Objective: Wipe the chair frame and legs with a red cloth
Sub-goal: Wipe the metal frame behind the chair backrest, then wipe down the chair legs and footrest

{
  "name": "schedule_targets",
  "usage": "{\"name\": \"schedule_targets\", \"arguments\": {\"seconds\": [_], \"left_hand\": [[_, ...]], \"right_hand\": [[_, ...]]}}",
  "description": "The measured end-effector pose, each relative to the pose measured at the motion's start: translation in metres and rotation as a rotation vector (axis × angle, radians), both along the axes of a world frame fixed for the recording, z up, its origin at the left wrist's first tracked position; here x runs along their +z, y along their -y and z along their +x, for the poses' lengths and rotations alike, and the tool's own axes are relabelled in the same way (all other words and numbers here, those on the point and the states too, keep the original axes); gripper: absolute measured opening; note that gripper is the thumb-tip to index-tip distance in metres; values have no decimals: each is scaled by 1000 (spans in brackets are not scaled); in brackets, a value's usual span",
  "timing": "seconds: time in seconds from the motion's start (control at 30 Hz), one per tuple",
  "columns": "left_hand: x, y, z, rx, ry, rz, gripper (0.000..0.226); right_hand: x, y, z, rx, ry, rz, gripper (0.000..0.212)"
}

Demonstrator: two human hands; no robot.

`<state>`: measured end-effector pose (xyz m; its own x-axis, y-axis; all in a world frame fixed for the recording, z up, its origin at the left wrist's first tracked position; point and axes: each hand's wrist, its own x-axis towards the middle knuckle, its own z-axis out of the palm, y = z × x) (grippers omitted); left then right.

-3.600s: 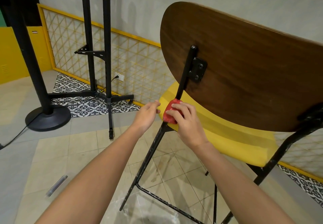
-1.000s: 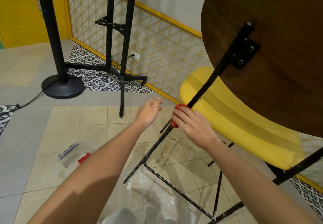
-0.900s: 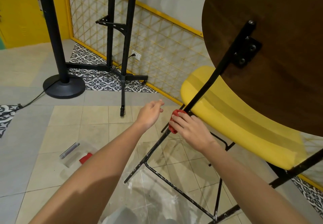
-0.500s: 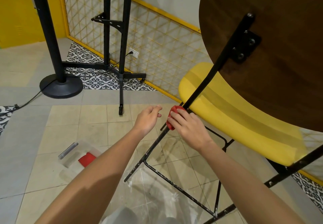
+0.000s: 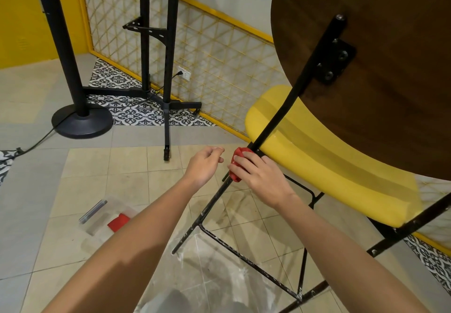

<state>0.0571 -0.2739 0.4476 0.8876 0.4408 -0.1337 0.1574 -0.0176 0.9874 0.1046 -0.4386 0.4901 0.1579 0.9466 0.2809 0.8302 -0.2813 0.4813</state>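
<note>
- Left hand (image 5: 204, 166): loosely curled, holding nothing, hovering just beside the leg but not touching it; judged best set on the tube below the cloth to steady the chair.
- Red cloth (image 5: 240, 153): bunched round the black chair frame (image 5: 277, 117) where the rear upright meets the seat edge; the right hand (image 5: 262, 178) grips it, fingers wrapped over cloth and tube together.
- To wipe well, keep the cloth fully encircling the tube and slide it down the leg (image 5: 207, 211) in one long stroke, twisting a little; the white specks there and on the crossbar (image 5: 246, 257) likely need firmer pressure.
- Yellow seat (image 5: 322, 164): just beside the cloth; keep the stroke on the metal.
- Against half a second ago little differs — the cloth remains at the same junction, and the left hand stays empty alongside; the leg below looks unwiped yet.
</note>
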Motion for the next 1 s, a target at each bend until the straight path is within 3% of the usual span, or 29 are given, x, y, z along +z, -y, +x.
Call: {"name": "schedule_targets", "arguments": {"seconds": [0.13,0.27,0.37,0.47,0.67,0.8,0.87,1.0], "left_hand": [[0,7,-3,-28,-10,6,28],[-9,5,-13,-56,-63,17,32],[-12,3,-23,-30,-114,-31,37],[-12,6,-32,-33,-167,-91,39],[-16,16,-49,-84,-109,-578,50],[-21,22,-52,-131,-15,-719,55],[-18,27,-52,-102,39,-793,55],[-8,34,-51,39,115,-824,44]], "right_hand": [[-12,-2,0,-29,-64,0,58],[-26,-4,-2,-59,-292,52,77],[-30,-4,-11,-108,-531,194,62],[-29,-12,-25,-194,-890,439,43],[-30,-33,-48,-404,-1465,801,27],[-26,-43,-58,-529,-1939,1087,27],[-29,-46,-58,-636,-1933,1113,27],[-34,-42,-54,-814,-1631,976,32]]}}
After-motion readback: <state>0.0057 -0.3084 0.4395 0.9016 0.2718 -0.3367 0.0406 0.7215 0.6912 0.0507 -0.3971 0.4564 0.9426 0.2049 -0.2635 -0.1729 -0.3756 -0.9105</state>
